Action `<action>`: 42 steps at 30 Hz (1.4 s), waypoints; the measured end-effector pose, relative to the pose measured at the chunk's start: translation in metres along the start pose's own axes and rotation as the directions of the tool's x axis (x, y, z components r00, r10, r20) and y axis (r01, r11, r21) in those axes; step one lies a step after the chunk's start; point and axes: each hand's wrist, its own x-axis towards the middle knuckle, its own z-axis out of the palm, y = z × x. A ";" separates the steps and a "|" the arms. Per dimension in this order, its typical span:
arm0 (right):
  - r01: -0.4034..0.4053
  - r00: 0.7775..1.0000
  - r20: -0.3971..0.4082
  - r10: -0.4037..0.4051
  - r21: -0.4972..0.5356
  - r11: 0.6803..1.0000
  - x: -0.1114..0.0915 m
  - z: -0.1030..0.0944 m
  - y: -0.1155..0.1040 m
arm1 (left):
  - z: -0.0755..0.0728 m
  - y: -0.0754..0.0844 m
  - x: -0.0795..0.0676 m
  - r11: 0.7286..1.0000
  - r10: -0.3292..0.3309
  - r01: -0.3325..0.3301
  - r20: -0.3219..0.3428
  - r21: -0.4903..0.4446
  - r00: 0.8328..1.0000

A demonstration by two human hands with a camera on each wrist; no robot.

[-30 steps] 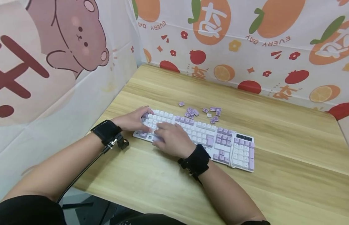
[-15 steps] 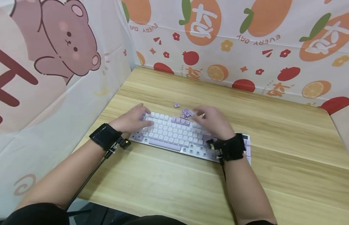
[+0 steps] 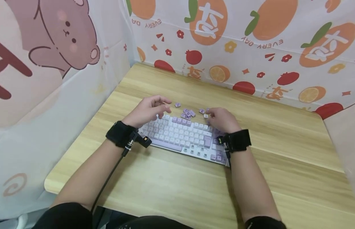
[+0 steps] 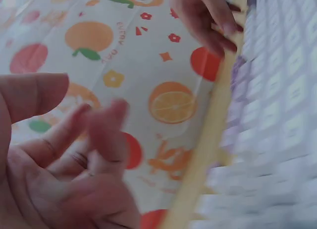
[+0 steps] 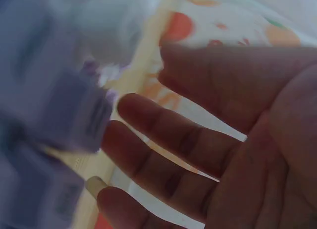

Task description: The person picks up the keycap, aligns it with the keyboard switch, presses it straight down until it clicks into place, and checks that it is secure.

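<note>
A white and purple keyboard (image 3: 177, 135) lies on the wooden table, with bare switches (image 3: 195, 151) showing along its lower row. My left hand (image 3: 147, 111) is raised over the keyboard's upper left end, fingers loosely bent and nothing in them. Behind the keyboard lie loose purple keycaps (image 3: 186, 113) in a small heap. My right hand (image 3: 223, 121) hovers beside more keycaps (image 3: 202, 111) and a white keycap (image 3: 205, 116) to the right of that heap. In the right wrist view its fingers (image 5: 163, 154) are extended, with nothing seen between them; the keyboard's right end is hidden by the arm.
One purple keycap (image 3: 177, 104) lies apart at the back. The table (image 3: 266, 133) meets a printed fruit curtain (image 3: 212, 60) behind and a bear-printed curtain (image 3: 108, 63) on the left. A cable (image 3: 110, 183) runs along the left forearm.
My right hand first moved off the keyboard's left part, rightward to the loose keycaps. My left hand has lifted from the keyboard's left end, shifting right and farther back.
</note>
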 end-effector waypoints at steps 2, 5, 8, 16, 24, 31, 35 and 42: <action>0.012 1.000 0.022 -0.010 -0.099 0.995 0.009 0.000 -0.001 | 0.000 -0.009 0.000 0.993 -0.029 0.028 -0.009 -0.111 1.000; 0.014 0.998 0.066 0.000 -0.213 0.977 0.021 -0.002 -0.005 | 0.000 -0.020 -0.003 0.981 -0.051 0.046 -0.021 -0.189 0.998; 0.026 0.996 0.089 -0.001 -0.286 0.958 0.030 0.001 -0.011 | 0.000 -0.026 -0.008 0.982 -0.052 0.046 -0.031 -0.181 0.998; 0.127 0.991 0.084 -0.103 -0.367 0.922 0.043 0.010 -0.026 | -0.015 -0.024 -0.013 0.967 -0.006 -0.009 -0.059 -0.256 0.998; 0.158 0.986 0.086 -0.144 -0.181 0.971 0.039 0.002 -0.025 | -0.029 -0.018 -0.016 0.891 0.037 -0.082 -0.110 -0.446 0.993; 0.235 0.972 -0.013 -0.235 0.035 0.971 0.032 -0.004 -0.032 | -0.029 -0.019 -0.019 0.910 0.026 -0.080 -0.134 -0.407 0.991; 0.267 0.963 -0.070 -0.261 0.109 0.957 0.021 0.000 -0.034 | -0.032 -0.021 -0.024 0.970 0.014 -0.057 -0.183 -0.237 0.983; 0.238 0.967 -0.161 -0.198 0.287 0.928 -0.014 0.006 -0.023 | -0.039 -0.024 -0.035 0.888 -0.051 0.051 -0.012 0.457 0.999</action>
